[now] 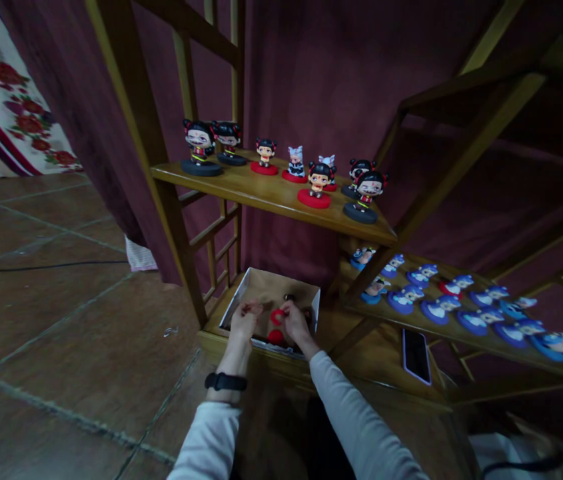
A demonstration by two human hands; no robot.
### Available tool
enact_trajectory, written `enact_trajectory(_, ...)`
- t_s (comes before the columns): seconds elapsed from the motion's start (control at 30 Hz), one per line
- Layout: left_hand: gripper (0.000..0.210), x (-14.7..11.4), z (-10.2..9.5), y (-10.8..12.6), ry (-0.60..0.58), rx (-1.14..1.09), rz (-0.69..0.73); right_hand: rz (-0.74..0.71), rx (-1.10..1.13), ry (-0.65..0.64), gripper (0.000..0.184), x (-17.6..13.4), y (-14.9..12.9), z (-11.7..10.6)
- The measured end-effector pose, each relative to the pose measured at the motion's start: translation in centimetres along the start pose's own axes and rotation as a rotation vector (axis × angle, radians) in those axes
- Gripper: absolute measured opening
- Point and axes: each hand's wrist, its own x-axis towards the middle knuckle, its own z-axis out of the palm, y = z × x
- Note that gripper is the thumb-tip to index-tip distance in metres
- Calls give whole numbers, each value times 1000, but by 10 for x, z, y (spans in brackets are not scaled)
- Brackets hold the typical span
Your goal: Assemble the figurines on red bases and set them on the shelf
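Both hands are inside a shallow open cardboard box (318, 300) on the lowest shelf. My right hand (295, 321) is closed on a small figurine with a round red base (276, 317); a dark part shows just above my fingers. My left hand (244, 323), at the box's left side, has its fingers bent together around something small and reddish that I cannot make out. Another red round base (276, 337) lies in the box near its front wall, between the hands. Dark small shapes beside my right hand are too dim to name.
Several black-haired and white-haired figurines on red or dark bases stand on the upper shelf (261, 190). Rows of blue-based figurines (441, 308) stand on the right shelf. A phone (416, 357) lies below them. Wooden posts (148, 180) frame the left side.
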Motion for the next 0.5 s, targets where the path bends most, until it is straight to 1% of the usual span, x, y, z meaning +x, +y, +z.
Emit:
enact_trajectory(0.03, 31, 1, 1, -2, 23, 6, -28, 47, 120, -17, 16, 1, -6, 5)
enact_trajectory(0.07, 30, 1, 2, -4, 20, -6, -70, 71, 233, -49, 17, 1, -11, 9)
enact_trajectory(0.13, 23, 2, 3, -6, -45, -80, -163, 72, 397, -117, 20, 2, -21, 15)
enact_trajectory(0.2, 14, 3, 3, -6, -117, -180, -193, 46, 405, -152, 20, 5, -26, 15)
enact_trajectory(0.23, 13, 4, 3, -6, -117, -224, -180, 36, 357, -145, 21, 8, -26, 12)
enact_trajectory(0.3, 15, 7, 2, -4, -64, -294, -145, 12, 159, -87, 23, 16, -23, 4)
enact_trajectory(0.4, 16, 12, -2, -1, 2, -378, -151, -43, -332, 44, 21, 29, -11, -9)
enact_trajectory(0.47, 15, 14, -4, 1, 9, -410, -183, -51, -593, 60, 24, 35, -3, -12)
enact_trajectory(0.5, 15, 15, -5, 2, 7, -420, -200, -46, -685, 53, 27, 37, 0, -11)
